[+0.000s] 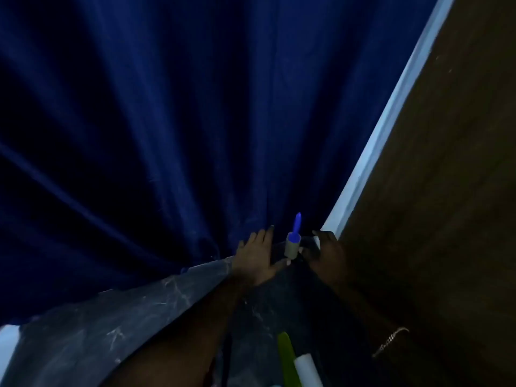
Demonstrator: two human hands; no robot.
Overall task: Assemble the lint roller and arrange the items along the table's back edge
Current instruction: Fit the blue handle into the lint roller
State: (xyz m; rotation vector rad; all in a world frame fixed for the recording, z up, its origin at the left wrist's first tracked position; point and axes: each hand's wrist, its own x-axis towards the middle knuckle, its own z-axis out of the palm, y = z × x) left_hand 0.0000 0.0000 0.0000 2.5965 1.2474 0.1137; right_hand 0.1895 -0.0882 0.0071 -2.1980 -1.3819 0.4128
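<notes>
Both grips open — lint roller upright between (table's back edge).

Blue lint roller upright between both hands.

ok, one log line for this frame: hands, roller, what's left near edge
blue lint roller upright at back edge | left hand flat beside it | right hand on white item, unclear | green handle, white roll near edge
</notes>
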